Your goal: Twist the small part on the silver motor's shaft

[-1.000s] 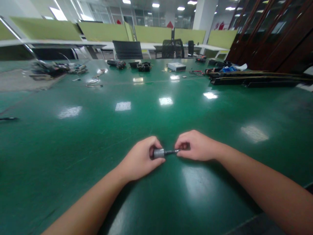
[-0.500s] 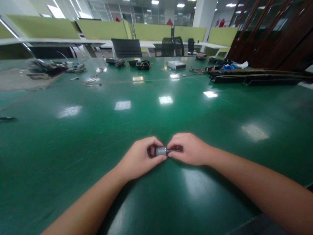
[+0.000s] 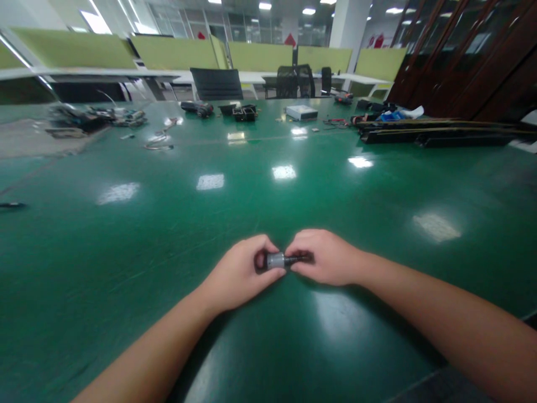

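Observation:
My left hand (image 3: 239,274) grips a small grey cylinder (image 3: 276,260) between thumb and fingers, just above the green tabletop. From its right end a thin dark rod (image 3: 291,260) sticks out, lined up with the cylinder. The thumb and fingertips of my right hand (image 3: 321,256) are closed around this rod, close to the fingertips of the left. The cylinder's left end is partly hidden inside my left hand, and the far end of the rod lies in shadow within the right. I cannot make out the exact kind of part.
Along the far side of the green table (image 3: 176,224) lie a tangle of electronic parts (image 3: 96,116), a black tool-like item (image 3: 197,108), black brackets (image 3: 239,112) and a white box (image 3: 301,112). Dark bars (image 3: 440,133) are piled at the right; a dark pen-like thing (image 3: 12,205) is far left.
My right fingertips have shifted slightly, and a bit more of the dark rod shows between them. The left hand's grip on the cylinder looks nearly the same.

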Tool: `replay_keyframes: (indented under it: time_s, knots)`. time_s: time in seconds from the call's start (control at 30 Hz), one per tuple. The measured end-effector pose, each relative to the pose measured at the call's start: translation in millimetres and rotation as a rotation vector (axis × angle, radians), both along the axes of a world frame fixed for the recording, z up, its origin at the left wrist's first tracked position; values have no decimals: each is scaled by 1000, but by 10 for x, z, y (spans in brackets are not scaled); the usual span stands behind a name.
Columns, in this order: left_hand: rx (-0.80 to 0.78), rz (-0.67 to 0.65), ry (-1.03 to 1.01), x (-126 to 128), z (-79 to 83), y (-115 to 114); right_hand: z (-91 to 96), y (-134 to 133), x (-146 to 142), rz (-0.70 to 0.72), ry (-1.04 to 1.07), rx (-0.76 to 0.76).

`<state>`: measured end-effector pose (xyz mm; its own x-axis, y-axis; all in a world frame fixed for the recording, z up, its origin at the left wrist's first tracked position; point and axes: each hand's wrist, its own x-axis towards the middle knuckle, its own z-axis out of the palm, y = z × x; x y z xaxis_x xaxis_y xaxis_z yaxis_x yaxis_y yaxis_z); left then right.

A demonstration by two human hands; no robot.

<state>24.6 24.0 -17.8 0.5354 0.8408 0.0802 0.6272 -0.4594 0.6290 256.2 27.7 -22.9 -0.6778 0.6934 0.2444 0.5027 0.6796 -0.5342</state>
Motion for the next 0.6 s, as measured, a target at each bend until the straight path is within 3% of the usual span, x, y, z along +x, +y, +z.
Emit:
replay_keyframes:
  time_s: [0.6]
  knots:
    - [-8, 44, -18, 26, 31, -15, -22, 32, -3, -14, -10, -15]
